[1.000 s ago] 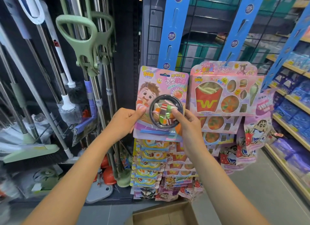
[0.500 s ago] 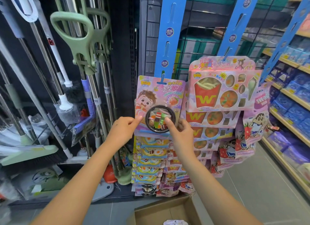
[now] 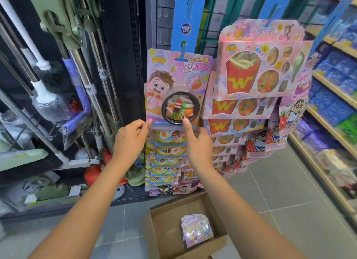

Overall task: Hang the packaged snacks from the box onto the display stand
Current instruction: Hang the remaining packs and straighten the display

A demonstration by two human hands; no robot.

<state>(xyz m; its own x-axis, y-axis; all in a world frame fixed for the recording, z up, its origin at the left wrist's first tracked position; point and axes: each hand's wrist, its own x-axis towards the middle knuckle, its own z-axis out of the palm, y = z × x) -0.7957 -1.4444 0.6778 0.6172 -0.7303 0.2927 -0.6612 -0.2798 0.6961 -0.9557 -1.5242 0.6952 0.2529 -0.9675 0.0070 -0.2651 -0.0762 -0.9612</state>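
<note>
Blue hanging strips and grey tiled floor

Left display strip (image 3: 188, 17) carries the ramen candy pack (image 3: 178, 88) on its peg, more packs stacked below; floor (image 3: 280, 191) holds an open cardboard box (image 3: 164, 237) with snack packets (image 3: 197, 229) inside, near its right wall.

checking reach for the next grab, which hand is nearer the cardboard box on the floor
Right. The right hand hangs almost directly above the cardboard box; the left hand is further to the left, at about the same height.

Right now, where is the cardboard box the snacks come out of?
The cardboard box sits open on the floor at the bottom centre of the head view, between the person's forearms, below the hanging snack packs.
</note>
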